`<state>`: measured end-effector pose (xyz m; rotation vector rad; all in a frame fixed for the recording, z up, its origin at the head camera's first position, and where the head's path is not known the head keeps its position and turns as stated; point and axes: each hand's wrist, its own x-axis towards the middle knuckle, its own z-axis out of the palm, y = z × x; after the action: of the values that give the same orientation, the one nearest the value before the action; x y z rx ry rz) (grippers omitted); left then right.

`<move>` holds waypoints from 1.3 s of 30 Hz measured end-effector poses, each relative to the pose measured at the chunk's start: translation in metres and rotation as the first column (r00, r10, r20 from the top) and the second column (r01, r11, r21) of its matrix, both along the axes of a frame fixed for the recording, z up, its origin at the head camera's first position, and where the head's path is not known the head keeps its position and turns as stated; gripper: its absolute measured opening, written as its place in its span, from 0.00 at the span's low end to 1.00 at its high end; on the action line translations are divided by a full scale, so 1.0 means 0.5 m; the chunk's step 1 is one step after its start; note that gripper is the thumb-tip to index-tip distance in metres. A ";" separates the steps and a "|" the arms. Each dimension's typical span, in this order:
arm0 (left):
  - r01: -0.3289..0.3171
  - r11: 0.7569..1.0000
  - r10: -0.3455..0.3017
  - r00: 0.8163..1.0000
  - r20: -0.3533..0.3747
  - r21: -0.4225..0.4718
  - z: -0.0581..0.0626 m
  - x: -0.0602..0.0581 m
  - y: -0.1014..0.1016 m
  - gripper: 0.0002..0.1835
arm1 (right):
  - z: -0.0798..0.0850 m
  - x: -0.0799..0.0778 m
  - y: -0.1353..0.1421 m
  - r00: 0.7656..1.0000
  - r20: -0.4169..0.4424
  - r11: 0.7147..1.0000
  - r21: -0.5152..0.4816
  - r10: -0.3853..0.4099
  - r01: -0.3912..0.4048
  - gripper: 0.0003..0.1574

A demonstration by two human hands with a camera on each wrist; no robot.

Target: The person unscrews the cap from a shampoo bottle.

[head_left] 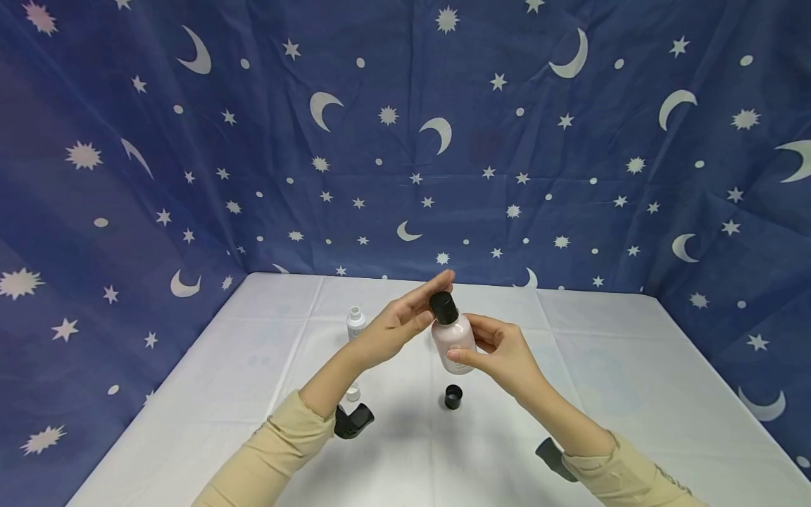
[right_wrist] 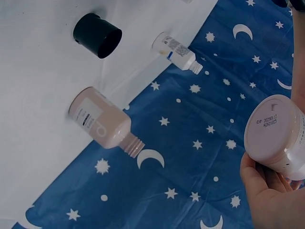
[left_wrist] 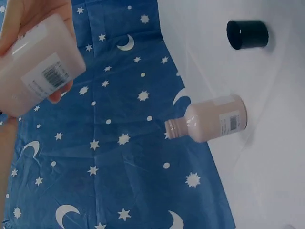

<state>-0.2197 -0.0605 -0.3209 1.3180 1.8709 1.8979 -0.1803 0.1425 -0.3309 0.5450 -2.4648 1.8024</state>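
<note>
My right hand (head_left: 507, 352) grips a pale pink bottle (head_left: 451, 345) by its body, tilted above the table. A black cap (head_left: 443, 308) sits on its neck. Beside that cap is my left hand (head_left: 395, 324), its fingers extended and its thumb near the bottle's neck. Whether it touches the cap cannot be told. In the right wrist view, printed text shows on the held bottle's base (right_wrist: 269, 126). The left wrist view shows a barcode label (left_wrist: 47, 74) on its side.
A second pink bottle (left_wrist: 217, 119) stands uncapped on the white table, with a loose black cap (head_left: 453, 396) in front of it. Left of these stand a small uncapped white bottle (head_left: 356, 320), partly behind my left hand, and a white cap (head_left: 353, 392). Blue star-patterned cloth (head_left: 405, 176) encloses the table.
</note>
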 end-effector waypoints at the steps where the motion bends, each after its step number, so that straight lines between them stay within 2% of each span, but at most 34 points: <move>1: 0.002 1.000 -0.002 1.000 -0.013 -0.005 0.002 -0.001 -0.001 0.40 | 0.000 0.001 0.000 1.000 0.004 1.000 0.000 0.001 -0.001 0.34; 5: 0.011 1.000 -0.010 1.000 -0.028 0.016 0.006 -0.003 0.001 0.32 | 0.002 0.002 0.002 1.000 0.014 1.000 0.001 0.002 -0.002 0.34; 9: -0.031 0.998 0.030 0.999 0.013 0.060 0.006 -0.003 0.006 0.29 | 0.003 0.003 0.002 1.000 0.015 1.000 -0.001 0.006 -0.006 0.34; 12: -0.119 0.990 0.114 0.991 0.067 0.077 0.006 -0.003 0.009 0.29 | 0.003 0.003 0.000 1.000 0.015 1.000 -0.002 0.002 -0.002 0.34; 16: -0.248 0.965 0.236 0.962 0.137 0.080 0.007 -0.002 0.014 0.34 | 0.003 0.003 -0.002 1.000 0.028 1.000 -0.006 -0.003 0.003 0.34; 19: -0.296 0.951 0.280 0.946 0.162 0.086 0.007 -0.002 0.015 0.40 | 0.002 0.003 -0.003 0.999 0.035 1.000 -0.008 0.002 -0.002 0.34; 25: -0.305 0.950 0.295 0.947 0.123 0.067 0.011 -0.004 0.018 0.46 | 0.000 0.002 -0.004 0.999 0.031 1.000 -0.005 0.013 -0.013 0.35; 32: -0.311 0.949 0.307 0.948 0.083 0.050 0.019 -0.005 0.017 0.38 | 0.000 0.002 -0.003 1.000 0.019 1.000 0.005 0.013 -0.013 0.34; 39: -0.326 0.944 0.321 0.943 0.086 0.056 0.027 -0.006 0.019 0.40 | 0.002 0.002 -0.001 1.000 0.012 1.000 -0.007 0.025 -0.025 0.34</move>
<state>-0.2225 -0.0512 -0.3073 0.9854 2.1068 2.1507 -0.1791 0.1419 -0.3301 0.5688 -2.4702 1.8280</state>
